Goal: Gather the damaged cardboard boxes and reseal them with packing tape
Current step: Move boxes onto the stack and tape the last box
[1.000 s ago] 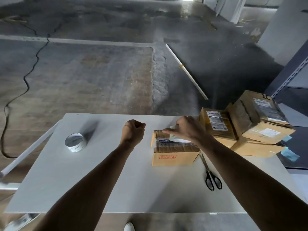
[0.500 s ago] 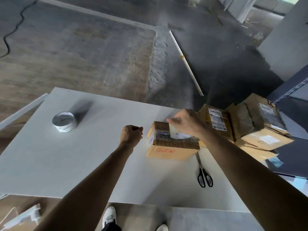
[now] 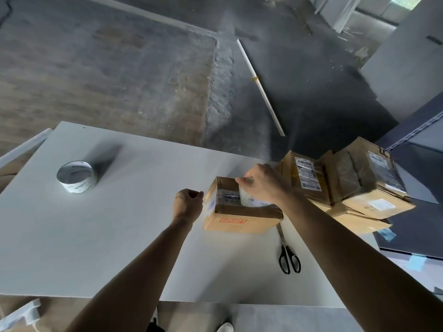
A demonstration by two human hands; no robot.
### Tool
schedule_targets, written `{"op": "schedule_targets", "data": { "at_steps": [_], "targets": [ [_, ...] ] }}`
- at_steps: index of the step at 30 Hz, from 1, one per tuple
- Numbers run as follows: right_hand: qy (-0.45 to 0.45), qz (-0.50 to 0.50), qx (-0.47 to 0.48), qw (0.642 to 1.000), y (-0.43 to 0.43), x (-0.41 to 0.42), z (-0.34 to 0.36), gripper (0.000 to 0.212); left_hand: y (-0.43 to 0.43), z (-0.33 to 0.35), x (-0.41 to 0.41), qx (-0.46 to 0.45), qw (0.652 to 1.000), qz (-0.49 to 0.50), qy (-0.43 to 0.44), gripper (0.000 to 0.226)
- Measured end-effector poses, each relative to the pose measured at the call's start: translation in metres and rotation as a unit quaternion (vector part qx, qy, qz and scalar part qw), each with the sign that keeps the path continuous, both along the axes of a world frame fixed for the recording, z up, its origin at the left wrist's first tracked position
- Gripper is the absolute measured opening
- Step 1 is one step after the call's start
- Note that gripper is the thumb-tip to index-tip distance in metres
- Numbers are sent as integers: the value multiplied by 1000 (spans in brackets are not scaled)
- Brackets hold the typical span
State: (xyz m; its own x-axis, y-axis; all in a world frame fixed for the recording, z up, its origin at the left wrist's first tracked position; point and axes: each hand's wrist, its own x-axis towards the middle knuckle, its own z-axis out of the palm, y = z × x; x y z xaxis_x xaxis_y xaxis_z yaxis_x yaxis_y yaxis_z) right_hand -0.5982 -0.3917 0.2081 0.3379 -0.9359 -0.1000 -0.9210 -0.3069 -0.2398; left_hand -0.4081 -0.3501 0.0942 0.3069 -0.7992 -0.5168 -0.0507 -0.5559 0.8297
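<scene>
Viewing remotely, I saw the right hand [image 3: 262, 185], fingers curled, clasping a white tape roll [image 3: 251, 201] atop a small brown cardboard box [image 3: 242, 220], the left hand [image 3: 188, 202] fisted just beside it.

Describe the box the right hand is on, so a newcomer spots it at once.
On the white table, look right of centre, left of the box pile at its right edge. The box stands alone under the right hand, scissors beside it. Unlike the pile's boxes, it has a red stamp on its near side and a white roll on top.
</scene>
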Motion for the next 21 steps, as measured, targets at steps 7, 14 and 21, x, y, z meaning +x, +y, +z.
{"op": "schedule_targets", "data": {
  "at_steps": [7, 14, 21],
  "targets": [
    [-3, -9, 10, 1000, -1, -3, -4, 48, 2, -15, -15, 9, 1000, 3, 25, 21],
    [-47, -15, 0, 999, 1, -12, -19, 44, 10, -22, -32, -4, 1000, 4, 21, 22],
    [-87, -8, -18, 996, -2, -16, -31, 36, 10, -25, -39, -8, 1000, 0, 4, 23]
  ]
}}
